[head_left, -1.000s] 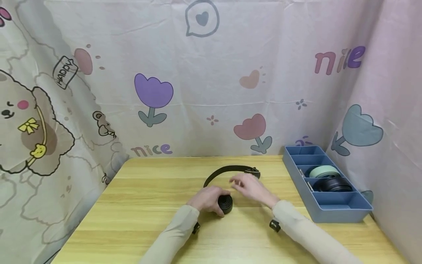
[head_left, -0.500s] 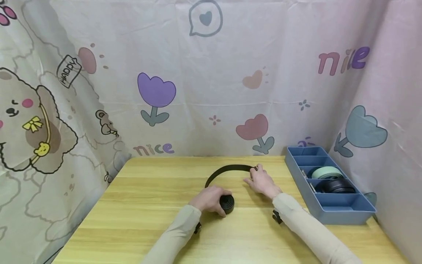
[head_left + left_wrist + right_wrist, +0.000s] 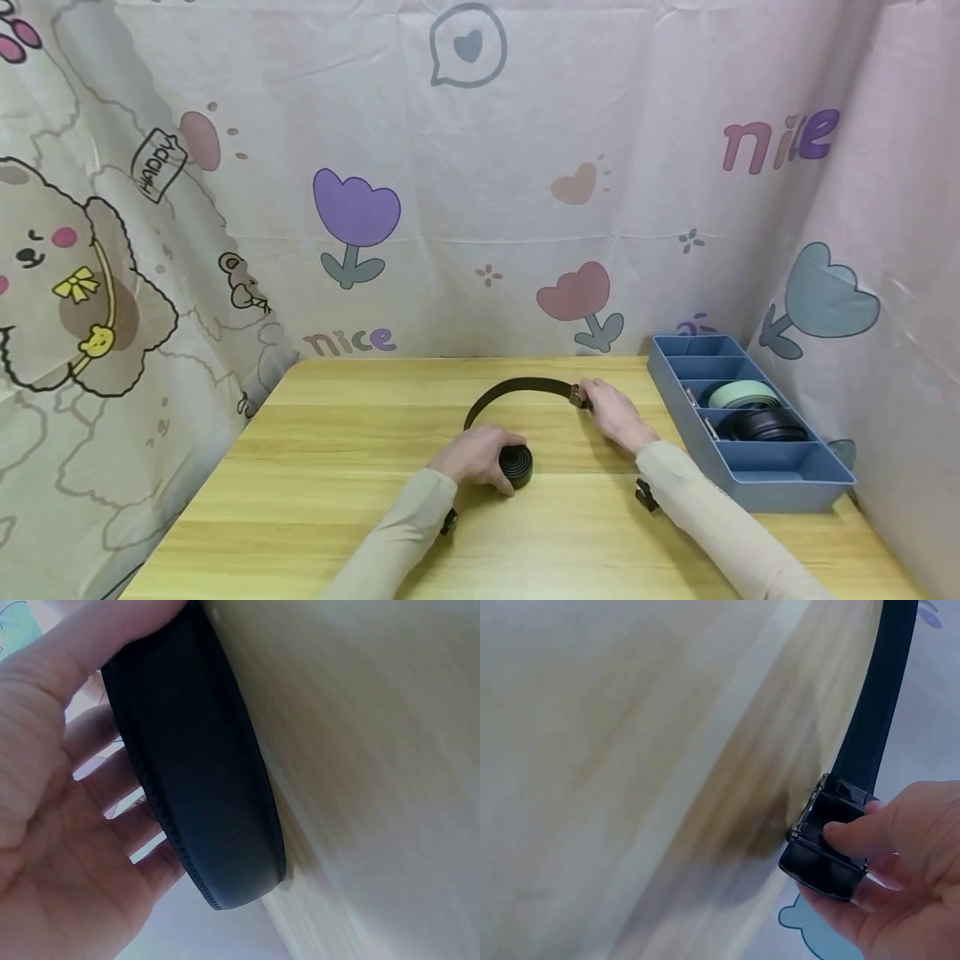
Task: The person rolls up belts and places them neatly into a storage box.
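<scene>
A black leather belt (image 3: 517, 384) stands on its edge on the table, its one part wound in a tight coil (image 3: 516, 467) and the rest curving out behind. My left hand (image 3: 474, 454) holds the coil between thumb and fingers; the left wrist view shows the coil's stitched outer face (image 3: 202, 780) against the palm side. At the belt's far end, my right hand (image 3: 617, 414) pinches the metal buckle (image 3: 579, 397). In the right wrist view the thumb lies on the buckle (image 3: 829, 832), with fingers behind it.
A blue divided box (image 3: 738, 495) stands at the right of the wooden table (image 3: 315, 500). In its compartments lie a rolled mint-green belt (image 3: 742, 393) and a rolled black belt (image 3: 768, 425). A printed curtain (image 3: 465, 167) hangs behind and at both sides.
My right hand has moved right and away to the belt's end and now pinches the buckle. The left hand keeps its hold on the coil; the head view has shifted slightly.
</scene>
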The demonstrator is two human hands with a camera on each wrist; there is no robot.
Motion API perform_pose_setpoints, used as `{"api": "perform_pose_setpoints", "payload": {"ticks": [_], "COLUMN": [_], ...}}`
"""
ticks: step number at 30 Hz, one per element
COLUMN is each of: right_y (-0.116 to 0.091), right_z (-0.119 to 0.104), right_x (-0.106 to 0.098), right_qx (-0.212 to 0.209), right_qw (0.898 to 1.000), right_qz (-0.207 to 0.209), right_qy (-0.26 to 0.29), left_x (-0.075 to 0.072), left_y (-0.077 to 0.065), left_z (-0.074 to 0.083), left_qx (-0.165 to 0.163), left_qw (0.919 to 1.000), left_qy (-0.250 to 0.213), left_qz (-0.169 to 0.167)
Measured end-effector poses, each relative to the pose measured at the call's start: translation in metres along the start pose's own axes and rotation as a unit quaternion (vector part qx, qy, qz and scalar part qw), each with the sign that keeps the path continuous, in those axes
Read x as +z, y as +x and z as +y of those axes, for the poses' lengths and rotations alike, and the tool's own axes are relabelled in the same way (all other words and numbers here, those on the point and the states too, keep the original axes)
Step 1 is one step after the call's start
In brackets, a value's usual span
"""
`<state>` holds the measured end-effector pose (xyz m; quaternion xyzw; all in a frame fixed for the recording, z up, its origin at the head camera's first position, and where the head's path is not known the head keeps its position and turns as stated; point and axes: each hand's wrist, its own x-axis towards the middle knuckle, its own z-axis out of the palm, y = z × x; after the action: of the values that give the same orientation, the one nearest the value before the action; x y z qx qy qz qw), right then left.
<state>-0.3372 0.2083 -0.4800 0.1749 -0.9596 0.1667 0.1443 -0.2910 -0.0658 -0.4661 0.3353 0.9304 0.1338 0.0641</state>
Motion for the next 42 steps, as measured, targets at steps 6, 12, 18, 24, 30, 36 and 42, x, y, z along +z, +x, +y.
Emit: {"api": "perform_pose_setpoints", "payload": {"ticks": [6, 12, 18, 24, 30, 36, 42], "right_y": [-0.004, -0.028, -0.045, -0.044, -0.036, -0.033, -0.025], "right_z": [-0.014, -0.052, -0.084, -0.096, -0.099, -0.099, -0.094], "right_x": [0.005, 0.012, 0.009, 0.009, 0.009, 0.008, 0.005], "right_qx": [-0.070, -0.163, -0.202, -0.235, -0.259, -0.264, -0.291], "right_qw": [0.995, 0.986, 0.975, 0.965, 0.955, 0.953, 0.941], "right_qz": [0.052, -0.015, -0.071, -0.087, -0.122, -0.141, -0.172], "right_qy": [-0.039, 0.015, 0.059, 0.082, 0.079, 0.039, 0.027], "left_x": [0.001, 0.002, 0.005, 0.007, 0.007, 0.003, -0.003], "left_y": [0.001, 0.004, 0.007, 0.009, 0.009, 0.007, 0.006], "left_z": [0.000, 0.003, 0.008, 0.012, 0.013, 0.009, 0.002], "left_qx": [0.000, -0.009, -0.034, -0.041, -0.032, -0.013, 0.029], "left_qw": [0.9999, 0.9984, 0.9940, 0.9890, 0.9893, 0.9970, 0.9993], "left_qy": [0.008, 0.046, 0.079, 0.106, 0.104, 0.054, 0.017], "left_qz": [0.009, 0.031, 0.067, 0.095, 0.097, 0.055, 0.018]}}
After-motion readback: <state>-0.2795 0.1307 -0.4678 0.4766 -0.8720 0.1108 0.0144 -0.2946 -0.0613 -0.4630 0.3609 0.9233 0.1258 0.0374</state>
